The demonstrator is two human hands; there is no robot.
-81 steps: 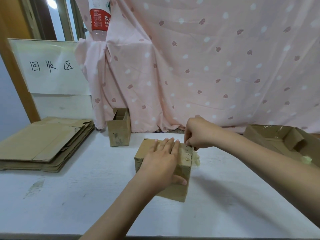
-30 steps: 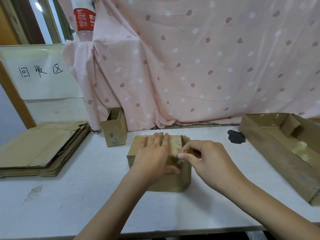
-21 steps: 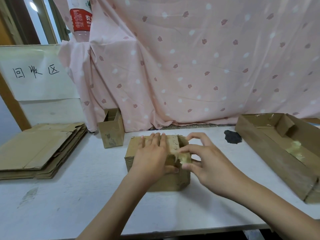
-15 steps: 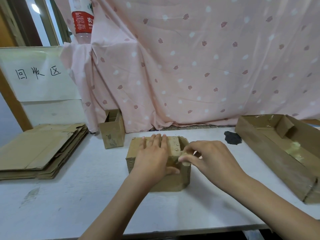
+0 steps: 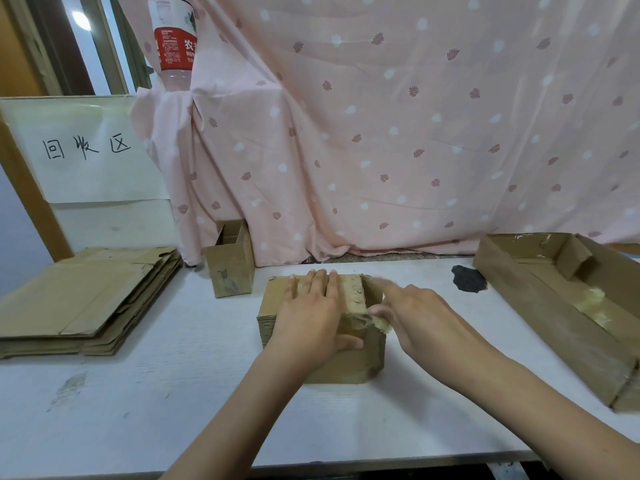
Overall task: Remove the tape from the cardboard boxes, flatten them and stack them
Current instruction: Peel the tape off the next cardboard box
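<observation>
Cardboard box [image 5: 322,362] at mid-surface, toward near edge. Left hand [image 5: 311,317] flat on box top, fingers straight, pressing. Right hand [image 5: 412,317] pinching crumpled tape [image 5: 379,323] at box's right top edge. Stack of flattened boxes [image 5: 79,299] at left edge of surface [image 5: 173,410].
</observation>
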